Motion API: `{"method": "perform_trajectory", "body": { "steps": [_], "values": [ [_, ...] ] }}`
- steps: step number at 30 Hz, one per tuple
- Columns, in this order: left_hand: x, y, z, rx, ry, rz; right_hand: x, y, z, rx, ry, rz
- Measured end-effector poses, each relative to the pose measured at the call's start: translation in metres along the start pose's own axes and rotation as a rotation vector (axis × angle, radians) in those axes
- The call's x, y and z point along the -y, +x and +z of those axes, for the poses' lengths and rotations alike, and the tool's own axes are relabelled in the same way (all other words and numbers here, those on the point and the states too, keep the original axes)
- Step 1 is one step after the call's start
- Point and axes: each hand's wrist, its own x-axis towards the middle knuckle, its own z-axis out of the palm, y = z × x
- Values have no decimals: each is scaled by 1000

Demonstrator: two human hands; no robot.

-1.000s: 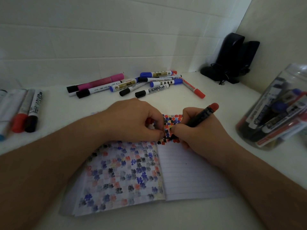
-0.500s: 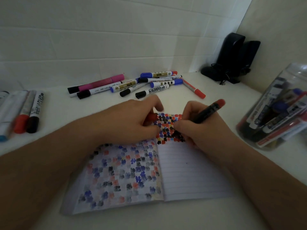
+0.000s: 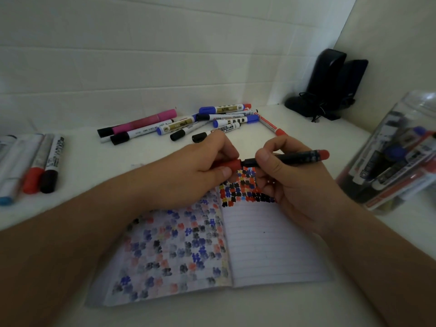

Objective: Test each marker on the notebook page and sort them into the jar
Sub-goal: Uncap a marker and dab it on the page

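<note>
A: Any readable txt?
B: Only "MARKER" on the black-capped whiteboard marker (image 3: 215, 132) at top centre of the loose marker pile (image 3: 188, 123). Other labels there too small/blurred. The three fat markers (image 3: 35, 161) at left edge have print, can't read it.
A: Hands?
B: Centre of frame, above the open notebook (image 3: 212, 244). Right hand (image 3: 292, 185) fingers curled round the black marker (image 3: 292, 158), red end pointing right. Left hand (image 3: 188, 171) pinches the red cap (image 3: 227, 164) at the marker's tip end; cap touching or on the tip, can't tell which.
A: Page?
B: Right page has dense red/black/blue blots at top, partly hidden by both hands; left page shows fainter blots.
A: Jar?
B: Clear jar (image 3: 401, 156) at right edge, lying tilted on the white worktop (image 3: 283, 308), cut off by frame, markers inside, labels blurred. Dark speakers (image 3: 335, 83) w/ cable upper right.
</note>
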Motion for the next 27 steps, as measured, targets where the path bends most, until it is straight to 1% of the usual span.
{"method": "perform_trajectory", "body": {
  "steps": [2,5,7,9,12,17,21,24,25,27],
  "values": [
    [-1,-1,2,-17,7,19,-2,0,1,25,17,7],
    [-1,-1,4,-66,51,41,1,0,2,73,176,87],
    [-1,-1,4,-98,84,61,2,1,2,94,225,118],
    [-1,-1,4,-113,101,76,1,2,3,69,180,117],
    [-1,0,8,-117,106,92,-2,3,6,-7,96,60],
    [-1,3,13,-152,129,91,-5,2,17,-48,159,15],
    [0,5,12,-132,172,93,-6,1,20,-37,188,54],
    [4,6,9,-88,247,117,-10,2,23,-6,73,10],
    [5,6,10,-104,276,136,-9,2,25,-10,21,-16],
    [7,7,11,-205,347,187,-7,2,28,-12,-24,-62]
  ]
}}
